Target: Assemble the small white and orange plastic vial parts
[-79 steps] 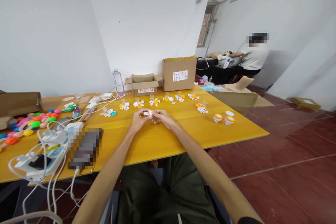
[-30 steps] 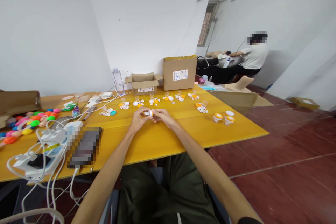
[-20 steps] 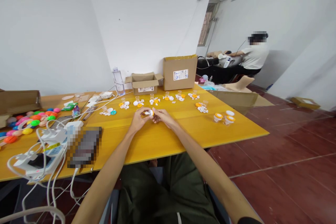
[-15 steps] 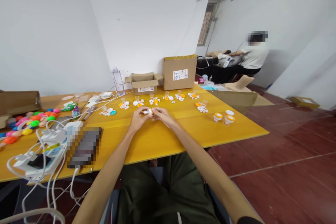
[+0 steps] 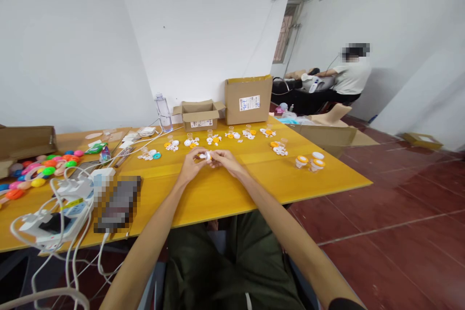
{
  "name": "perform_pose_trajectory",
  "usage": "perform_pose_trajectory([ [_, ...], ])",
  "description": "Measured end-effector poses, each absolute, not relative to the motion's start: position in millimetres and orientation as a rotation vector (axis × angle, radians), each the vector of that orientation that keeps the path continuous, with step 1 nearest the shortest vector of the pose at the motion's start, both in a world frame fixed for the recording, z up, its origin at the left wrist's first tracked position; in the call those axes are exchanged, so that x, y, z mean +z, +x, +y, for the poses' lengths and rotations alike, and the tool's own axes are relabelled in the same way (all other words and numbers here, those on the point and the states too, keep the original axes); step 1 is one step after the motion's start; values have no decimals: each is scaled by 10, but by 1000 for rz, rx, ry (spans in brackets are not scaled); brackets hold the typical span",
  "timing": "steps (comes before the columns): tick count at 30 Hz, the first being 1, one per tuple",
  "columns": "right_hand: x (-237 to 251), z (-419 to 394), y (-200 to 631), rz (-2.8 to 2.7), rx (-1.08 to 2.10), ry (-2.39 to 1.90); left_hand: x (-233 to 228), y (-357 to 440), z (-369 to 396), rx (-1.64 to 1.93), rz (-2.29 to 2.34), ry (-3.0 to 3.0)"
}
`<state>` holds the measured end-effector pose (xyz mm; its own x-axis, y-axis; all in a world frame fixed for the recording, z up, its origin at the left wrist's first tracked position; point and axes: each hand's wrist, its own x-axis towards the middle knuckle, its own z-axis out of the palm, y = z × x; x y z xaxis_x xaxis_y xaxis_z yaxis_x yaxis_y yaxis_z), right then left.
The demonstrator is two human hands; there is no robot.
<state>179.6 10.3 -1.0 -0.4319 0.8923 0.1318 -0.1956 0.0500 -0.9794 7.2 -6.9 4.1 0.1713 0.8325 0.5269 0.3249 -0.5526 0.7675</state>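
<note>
A small white and orange plastic part [image 5: 208, 156] is held between both hands above the yellow table [image 5: 232, 193]. My left hand [image 5: 191, 162] is closed around its left side, and my right hand [image 5: 227, 161] pinches its right side. The fingers partly hide it, so its full shape is unclear. Behind the hands, little groups of white and orange parts [image 5: 214, 140] with clear cups lie in a row. A further group of parts [image 5: 279, 147] lies to the right. Near the right edge stand several clear cups with orange and white lids [image 5: 317, 161].
An open carton [image 5: 199, 118], a taller cardboard box [image 5: 250, 101] and a bottle [image 5: 163, 114] stand at the back. On the left are a phone [image 5: 118, 203], a power strip with cables [image 5: 61, 227] and colourful rings [image 5: 47, 167]. Another person [image 5: 350, 77] sits at the far right.
The part between my fingers has turned slightly, showing more white and less orange. Both hands stay in nearly the same place.
</note>
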Motion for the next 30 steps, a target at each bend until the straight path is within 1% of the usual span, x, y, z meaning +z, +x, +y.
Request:
perform_pose_trajectory([
  [9, 33, 62, 1762, -1398, 1597, -874, 48, 94, -79, 1347, 1080, 1960],
  [19, 26, 60, 1772, -1369, 1578, -668, 61, 78, -66, 1394, 1094, 1916],
  [30, -25, 112, 1788, -1411, 1593, -771, 53, 82, -69, 1377, 1054, 1976],
])
